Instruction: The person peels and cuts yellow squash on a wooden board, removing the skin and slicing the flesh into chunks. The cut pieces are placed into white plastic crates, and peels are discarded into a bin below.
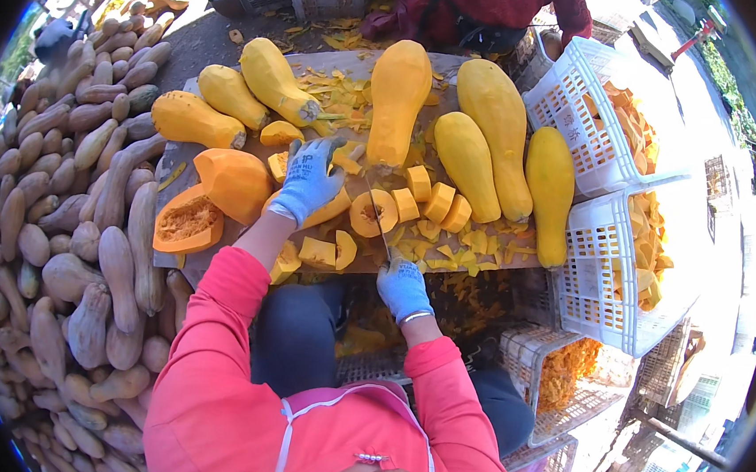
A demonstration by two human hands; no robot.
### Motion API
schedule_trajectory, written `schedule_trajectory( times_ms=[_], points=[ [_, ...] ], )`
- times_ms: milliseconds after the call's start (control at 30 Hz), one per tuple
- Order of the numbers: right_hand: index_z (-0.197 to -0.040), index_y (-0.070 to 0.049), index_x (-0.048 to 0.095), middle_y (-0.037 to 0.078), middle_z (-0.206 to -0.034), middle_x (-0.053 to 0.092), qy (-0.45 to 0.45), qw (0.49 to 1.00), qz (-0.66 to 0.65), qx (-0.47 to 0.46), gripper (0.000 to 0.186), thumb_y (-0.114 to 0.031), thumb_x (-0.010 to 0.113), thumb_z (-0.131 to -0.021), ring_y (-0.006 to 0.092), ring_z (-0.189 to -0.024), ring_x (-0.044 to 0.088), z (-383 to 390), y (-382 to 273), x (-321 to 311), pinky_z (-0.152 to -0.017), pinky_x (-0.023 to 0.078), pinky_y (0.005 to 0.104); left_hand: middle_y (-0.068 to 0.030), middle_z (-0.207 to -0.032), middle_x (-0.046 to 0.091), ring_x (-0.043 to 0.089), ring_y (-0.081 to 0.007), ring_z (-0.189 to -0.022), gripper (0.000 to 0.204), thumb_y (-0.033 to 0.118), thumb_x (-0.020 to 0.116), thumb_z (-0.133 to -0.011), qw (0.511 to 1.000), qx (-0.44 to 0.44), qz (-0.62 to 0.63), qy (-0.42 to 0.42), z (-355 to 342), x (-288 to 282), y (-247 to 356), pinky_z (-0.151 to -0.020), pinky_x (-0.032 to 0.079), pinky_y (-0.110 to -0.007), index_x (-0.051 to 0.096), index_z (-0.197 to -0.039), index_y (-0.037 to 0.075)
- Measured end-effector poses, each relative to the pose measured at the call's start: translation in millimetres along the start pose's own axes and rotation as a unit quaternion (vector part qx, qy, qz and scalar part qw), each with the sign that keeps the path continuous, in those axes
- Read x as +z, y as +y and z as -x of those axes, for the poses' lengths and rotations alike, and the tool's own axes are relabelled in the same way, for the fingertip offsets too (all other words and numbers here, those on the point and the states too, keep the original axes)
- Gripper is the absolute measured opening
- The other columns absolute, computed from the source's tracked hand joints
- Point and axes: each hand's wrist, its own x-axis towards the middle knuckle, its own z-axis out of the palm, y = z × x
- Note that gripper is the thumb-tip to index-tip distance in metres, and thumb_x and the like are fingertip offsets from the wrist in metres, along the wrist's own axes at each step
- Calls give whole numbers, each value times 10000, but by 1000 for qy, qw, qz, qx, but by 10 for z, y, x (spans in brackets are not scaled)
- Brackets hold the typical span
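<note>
Cutting: I am slicing peeled squash on the tabletop (179,163), both hands gloved.
Left hand (309,180): I am pressing it, fingers spread and curved, down over a yellow squash piece (334,208) near the board's middle.
Right hand (403,289): I am closing it in a fist around the handle of a knife (378,211) at the near edge; the blade is running away from me toward the long peeled squash (397,100).
Cut ring: a hollow round slice (371,213) is lying just beside the blade, between my hands.
Chunks (438,203): cut blocks are sitting right of the blade.
Halved squash (185,223): it is lying open, seeds up, at the left edge.
Whole peeled squashes (493,130): they are lining the far and right side.
White crates (588,279): they are standing to my right, holding orange pieces.
Unpeeled pile (69,212): tan squashes are heaping on my left.
Other person (494,5): someone in dark red is sitting across the board.
</note>
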Motion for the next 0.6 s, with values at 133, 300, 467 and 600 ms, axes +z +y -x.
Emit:
schedule_trajectory(
  times_ms=[133, 300, 467, 600],
  points=[
    [-1174, 5, 592, 280, -970, 689, -16, 1000, 22, -6, 358, -231, 520, -914, 442, -939, 663, -116, -31, -61, -874, 496, 552, -89, -1118, 660, 582, -279, -1152, 350, 289, 714, -779, 990, 49, -70, -109, 357, -28, 249, -1161, 245, -510, 647, -1091, 143],
    [-1149, -15, 622, 287, -955, 676, 25, 993, -31, -107, 337, -237, 513, -921, 460, -920, 649, -305, 96, 28, -851, 505, 538, -81, -1019, 658, 594, -290, -1088, 321, 357, 723, -776, 958, 175, -131, -184, 464, 250, 348, -1174, 246, -532, 674, -1008, 141],
    [-1321, -65, 584, 311, -944, 660, 77, 987, -119, -77, 426, -199, 545, -919, 458, -910, 648, 82, -207, -338, -832, 510, 524, -73, -1043, 644, 575, -276, -1118, 301, 291, 722, -777, 935, 182, -248, -175, 417, 326, 144, -1189, 228, -535, 691, -1039, 147],
    [-1340, -48, 578, 303, -964, 664, 120, 984, -124, -52, 445, -149, 586, -907, 453, -910, 655, 620, 66, -739, -786, 522, 489, -153, -1289, 548, 496, -342, -1266, 512, 351, 786, -731, 959, 244, -90, -113, 190, 234, 722, -1146, 309, -510, 652, -1178, 140]
  ],
)
